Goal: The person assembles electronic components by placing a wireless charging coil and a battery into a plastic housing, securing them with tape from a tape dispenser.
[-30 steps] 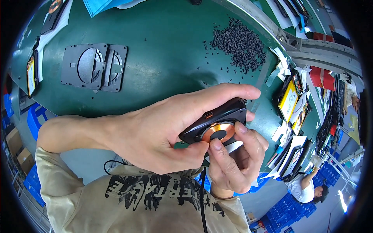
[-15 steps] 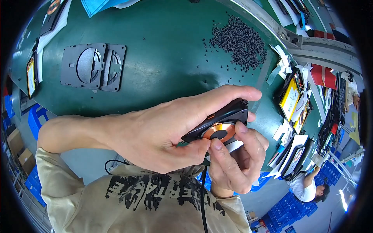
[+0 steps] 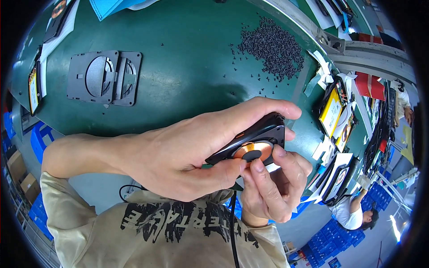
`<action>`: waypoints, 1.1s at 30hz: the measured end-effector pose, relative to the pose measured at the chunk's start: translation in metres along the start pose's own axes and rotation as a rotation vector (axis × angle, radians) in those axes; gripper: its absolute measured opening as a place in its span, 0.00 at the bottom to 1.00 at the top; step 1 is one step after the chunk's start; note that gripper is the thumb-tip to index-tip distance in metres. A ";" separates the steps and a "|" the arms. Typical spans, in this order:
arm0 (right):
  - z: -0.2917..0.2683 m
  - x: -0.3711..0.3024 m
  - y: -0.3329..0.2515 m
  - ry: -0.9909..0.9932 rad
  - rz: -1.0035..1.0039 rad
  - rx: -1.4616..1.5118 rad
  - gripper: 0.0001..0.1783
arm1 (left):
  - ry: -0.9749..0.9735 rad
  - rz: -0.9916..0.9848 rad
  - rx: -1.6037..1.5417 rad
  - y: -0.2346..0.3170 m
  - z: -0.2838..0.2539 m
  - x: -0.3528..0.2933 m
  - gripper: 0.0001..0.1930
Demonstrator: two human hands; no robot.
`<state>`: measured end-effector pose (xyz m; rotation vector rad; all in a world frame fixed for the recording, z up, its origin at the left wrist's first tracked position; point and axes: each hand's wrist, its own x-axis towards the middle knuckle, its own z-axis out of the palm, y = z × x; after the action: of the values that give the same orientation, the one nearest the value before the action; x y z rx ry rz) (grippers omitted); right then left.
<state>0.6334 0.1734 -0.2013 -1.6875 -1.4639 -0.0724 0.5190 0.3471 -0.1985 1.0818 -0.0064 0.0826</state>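
A copper coil (image 3: 244,149) with a dark round centre lies against the face of a black case (image 3: 263,127), held tilted above the near edge of a green table (image 3: 178,62). The left hand (image 3: 192,156) is wrapped around the case, its thumb bent in toward the coil's rim. The right hand (image 3: 278,186) is half curled, thumb and finger narrowly spread at that same rim (whether they pinch it or only press, I cannot tell). Beyond them, a heap of small black screws (image 3: 273,50) spreads over the table, with two dark grey plates (image 3: 77,87), overlapping, to the left. At right, a yellow battery (image 3: 330,114) sits among loose parts, near a red box (image 3: 370,85).
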 end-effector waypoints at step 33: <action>0.003 0.020 0.009 -0.200 0.086 -0.021 0.35 | 0.285 -0.144 -0.085 0.009 -0.004 0.004 0.33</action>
<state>0.6458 0.1912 -0.1969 -1.8146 -1.5383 0.1320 0.5221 0.3554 -0.1919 0.9749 0.3215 0.1048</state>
